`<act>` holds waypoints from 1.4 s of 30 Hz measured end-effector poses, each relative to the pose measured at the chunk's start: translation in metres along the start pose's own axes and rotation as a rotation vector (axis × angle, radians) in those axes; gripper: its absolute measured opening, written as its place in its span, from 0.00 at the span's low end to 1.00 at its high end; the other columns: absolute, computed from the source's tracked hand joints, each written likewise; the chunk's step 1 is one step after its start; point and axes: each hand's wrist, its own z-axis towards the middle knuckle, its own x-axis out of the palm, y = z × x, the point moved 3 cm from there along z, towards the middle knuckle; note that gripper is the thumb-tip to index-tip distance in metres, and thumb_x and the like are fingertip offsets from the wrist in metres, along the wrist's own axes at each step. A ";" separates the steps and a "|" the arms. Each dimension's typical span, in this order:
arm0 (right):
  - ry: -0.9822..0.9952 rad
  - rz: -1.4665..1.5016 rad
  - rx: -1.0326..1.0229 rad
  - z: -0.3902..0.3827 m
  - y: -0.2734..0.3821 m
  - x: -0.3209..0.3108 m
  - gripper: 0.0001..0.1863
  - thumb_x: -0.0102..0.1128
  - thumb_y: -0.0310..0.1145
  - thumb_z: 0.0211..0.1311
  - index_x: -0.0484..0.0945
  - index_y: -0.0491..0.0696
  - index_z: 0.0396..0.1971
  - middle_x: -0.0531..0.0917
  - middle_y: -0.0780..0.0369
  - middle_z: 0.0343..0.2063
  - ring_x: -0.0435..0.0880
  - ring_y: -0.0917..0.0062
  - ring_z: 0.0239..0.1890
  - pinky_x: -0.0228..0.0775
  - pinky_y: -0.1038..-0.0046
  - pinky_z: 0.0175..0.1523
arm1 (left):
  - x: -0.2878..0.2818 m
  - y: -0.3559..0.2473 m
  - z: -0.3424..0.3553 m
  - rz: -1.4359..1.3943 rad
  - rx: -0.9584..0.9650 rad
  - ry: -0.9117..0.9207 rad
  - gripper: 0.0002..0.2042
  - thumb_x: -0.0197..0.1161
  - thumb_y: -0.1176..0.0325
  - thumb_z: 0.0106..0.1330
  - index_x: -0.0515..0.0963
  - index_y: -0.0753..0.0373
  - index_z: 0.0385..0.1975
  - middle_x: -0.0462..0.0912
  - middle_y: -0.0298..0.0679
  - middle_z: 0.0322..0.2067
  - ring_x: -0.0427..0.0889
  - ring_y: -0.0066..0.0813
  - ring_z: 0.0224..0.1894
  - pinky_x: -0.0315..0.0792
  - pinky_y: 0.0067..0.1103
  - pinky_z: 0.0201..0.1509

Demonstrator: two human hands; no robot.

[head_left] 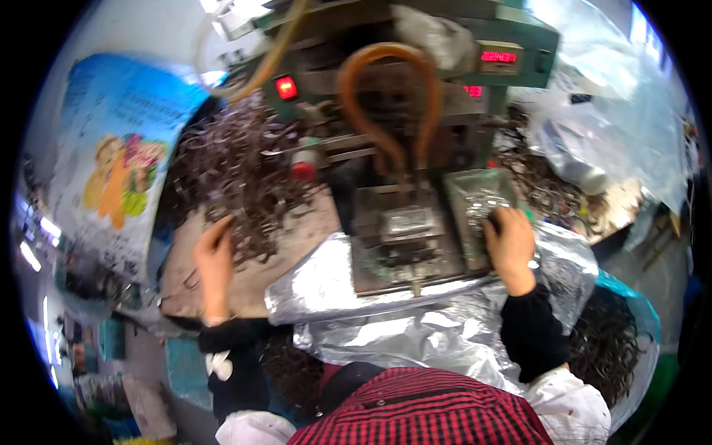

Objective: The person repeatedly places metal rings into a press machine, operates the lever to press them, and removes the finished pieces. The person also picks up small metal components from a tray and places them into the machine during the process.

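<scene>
My left hand [214, 263] is at the near left edge of a heap of dark, curled thin strips [248, 178]. Its fingers are drawn together, and whatever they hold is blurred. On the right, the bent fingers of my right hand [512, 248] reach into a narrow green tray [475, 256] with small shiny pieces [486, 206] in it. Those fingertips are partly hidden, so what they grip cannot be made out. Between my hands, a metal block [408, 222] sits on the machine's dark bed, beneath a looped, orange-brown tube [389, 52].
A green machine [530, 52] with red displays stands behind. Silver foil sheeting [415, 334] covers the front edge. More strips lie at the right, and a lined bin [608, 345] of them stands below. A printed blue-and-white sack [119, 159] is at the left.
</scene>
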 end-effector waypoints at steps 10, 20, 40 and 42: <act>-0.124 0.096 -0.027 0.005 0.026 -0.009 0.03 0.61 0.26 0.60 0.80 0.44 0.30 0.81 0.56 0.28 0.78 0.58 0.35 0.69 0.60 0.40 | 0.009 -0.084 0.044 -0.525 0.050 -0.191 0.16 0.59 0.72 0.71 0.77 0.65 0.57 0.84 0.36 0.35 0.77 0.16 0.30 0.70 0.13 0.31; -0.229 0.330 0.064 0.003 0.023 -0.019 0.02 0.62 0.24 0.58 0.81 0.42 0.32 0.82 0.56 0.28 0.80 0.59 0.32 0.71 0.64 0.38 | 0.114 -0.212 -0.072 -0.407 0.921 -0.116 0.22 0.62 0.87 0.46 0.85 0.64 0.43 0.82 0.43 0.33 0.81 0.36 0.29 0.75 0.25 0.31; -0.268 0.533 0.237 0.034 -0.010 -0.032 0.07 0.62 0.25 0.60 0.80 0.43 0.38 0.84 0.56 0.31 0.83 0.66 0.34 0.73 0.70 0.40 | 0.125 -0.209 -0.071 -0.304 1.034 0.018 0.12 0.56 0.86 0.55 0.79 0.64 0.35 0.85 0.44 0.33 0.82 0.38 0.31 0.75 0.28 0.35; -0.268 0.514 0.279 0.029 -0.020 -0.030 0.06 0.63 0.24 0.59 0.81 0.43 0.37 0.84 0.56 0.31 0.83 0.66 0.34 0.73 0.70 0.39 | 0.123 -0.217 -0.071 -0.345 1.021 0.036 0.12 0.56 0.86 0.55 0.79 0.63 0.36 0.85 0.44 0.33 0.82 0.39 0.31 0.75 0.28 0.34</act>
